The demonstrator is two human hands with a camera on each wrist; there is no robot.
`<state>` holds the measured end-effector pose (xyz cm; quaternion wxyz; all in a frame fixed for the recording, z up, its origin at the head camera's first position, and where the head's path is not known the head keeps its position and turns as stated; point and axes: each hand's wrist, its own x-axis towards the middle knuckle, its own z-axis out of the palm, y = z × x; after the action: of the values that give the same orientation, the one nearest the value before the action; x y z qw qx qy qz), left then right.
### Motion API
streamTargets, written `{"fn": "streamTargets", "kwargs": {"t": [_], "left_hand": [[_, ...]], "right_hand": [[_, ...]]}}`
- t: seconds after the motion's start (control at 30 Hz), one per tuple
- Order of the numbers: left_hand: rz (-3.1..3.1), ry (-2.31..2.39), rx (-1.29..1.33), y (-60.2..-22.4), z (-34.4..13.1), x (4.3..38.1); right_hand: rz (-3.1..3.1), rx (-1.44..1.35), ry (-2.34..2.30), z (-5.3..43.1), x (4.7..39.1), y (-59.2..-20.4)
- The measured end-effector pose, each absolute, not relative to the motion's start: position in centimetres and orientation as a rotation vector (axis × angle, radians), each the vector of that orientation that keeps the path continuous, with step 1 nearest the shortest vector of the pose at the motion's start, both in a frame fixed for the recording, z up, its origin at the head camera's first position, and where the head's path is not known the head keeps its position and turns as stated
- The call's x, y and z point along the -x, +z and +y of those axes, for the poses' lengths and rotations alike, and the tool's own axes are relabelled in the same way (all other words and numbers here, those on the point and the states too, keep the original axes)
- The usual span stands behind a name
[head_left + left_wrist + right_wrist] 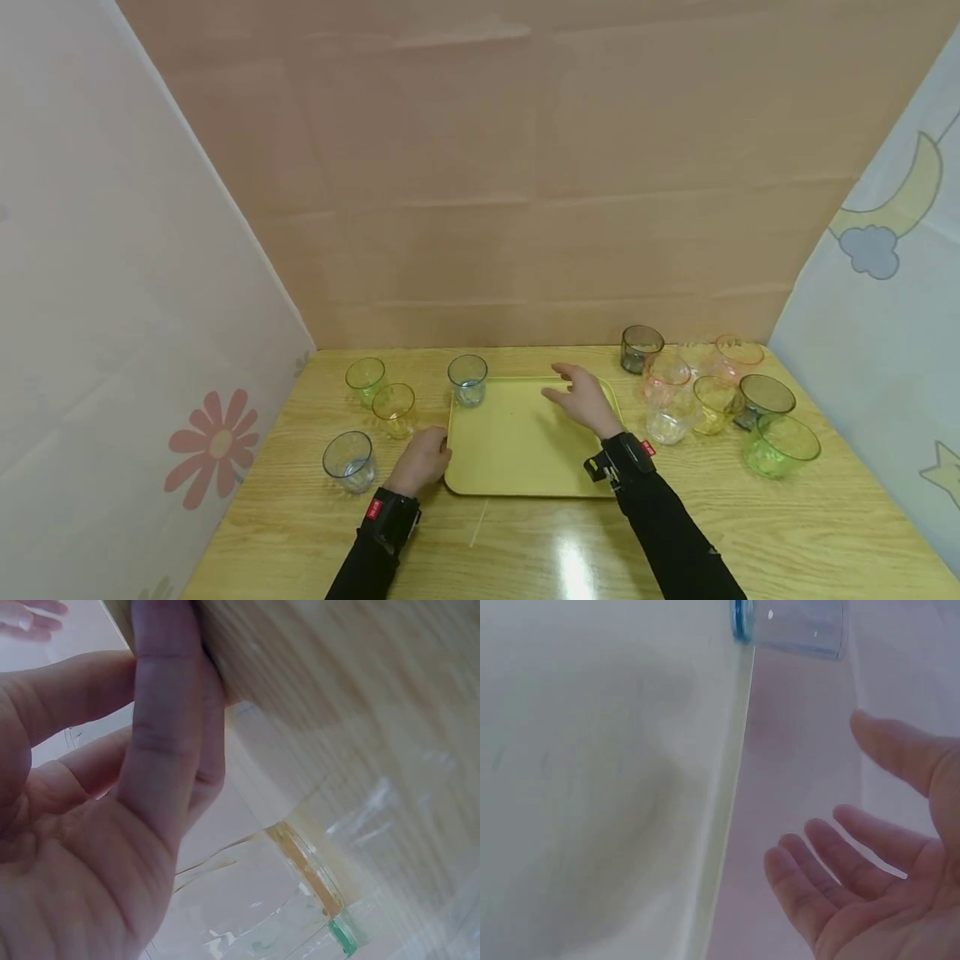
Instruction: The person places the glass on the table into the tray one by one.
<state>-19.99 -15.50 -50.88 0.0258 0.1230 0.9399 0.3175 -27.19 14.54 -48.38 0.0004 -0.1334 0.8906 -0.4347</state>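
A yellow tray (517,450) lies on the wooden table, with a blue-grey glass (468,383) standing at its far left corner. At the tray's left edge, my left hand (422,461) grips the rim with bent fingers. In the left wrist view, the left fingers (161,727) come close to the wood, partly hiding the edge. My right hand (585,402) hovers over the tray's far right part, thumb and fingers spread, holding nothing. The right wrist view shows the right fingers (840,877) apart from the tray rim and the blue-tinted glass.
Left of the tray stand a green glass (366,379), a yellow glass (395,411) and a clear glass (351,462). Several glasses crowd the right side, among them a dark glass (640,346) and a green bowl-like glass (782,446). A brown backdrop (487,208) rises behind the table.
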Motion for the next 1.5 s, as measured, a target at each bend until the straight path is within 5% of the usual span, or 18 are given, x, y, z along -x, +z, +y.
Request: {"fn": "streamTargets", "kwargs": {"t": [0.47,1.5], "left_hand": [[2.890,0.995,-0.296,-50.8,-15.6,19.7],[2.887,1.028,-0.311,-50.6,-16.1,19.1]], "right_hand": [[3.165,0.456,-0.917,20.9,23.1,-48.6],[2.975,0.329,-0.799,22.6,19.4,-50.0]]}}
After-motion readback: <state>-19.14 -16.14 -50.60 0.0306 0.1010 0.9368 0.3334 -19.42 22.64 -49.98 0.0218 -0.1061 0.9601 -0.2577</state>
